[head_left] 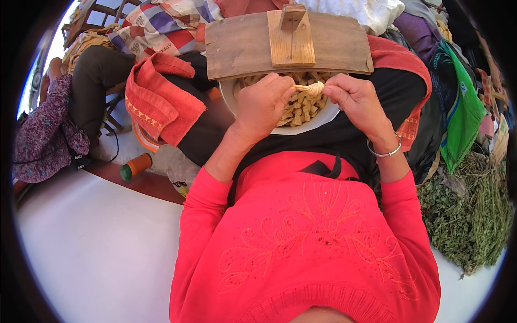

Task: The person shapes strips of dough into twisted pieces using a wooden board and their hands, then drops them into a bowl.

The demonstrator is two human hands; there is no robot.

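1. I see the left hand (262,105) and the right hand (356,101) pinch one knotted pale strip (312,89), fingers closed at its ends.
2. This strip is at one o'clock of the scene, over the white bowl (323,117).
3. At eleven o'clock, a checked cloth (164,29) carries printed letters (174,53).

- Lap, dark trousers (398,94): bears a white bowl (230,97).
- Bowl contents: brown chopped pieces (301,112), heaped.
- Plank, wooden (234,51), laid across the bowl's far side; resting points hidden.
- Towels, red, two: one over the left thigh (161,102), one over the right (416,86).
- Floor, grey (160,163): orange spool, green end (136,166).
- Pale surface (97,231): dried green plants (468,215), piled at right.
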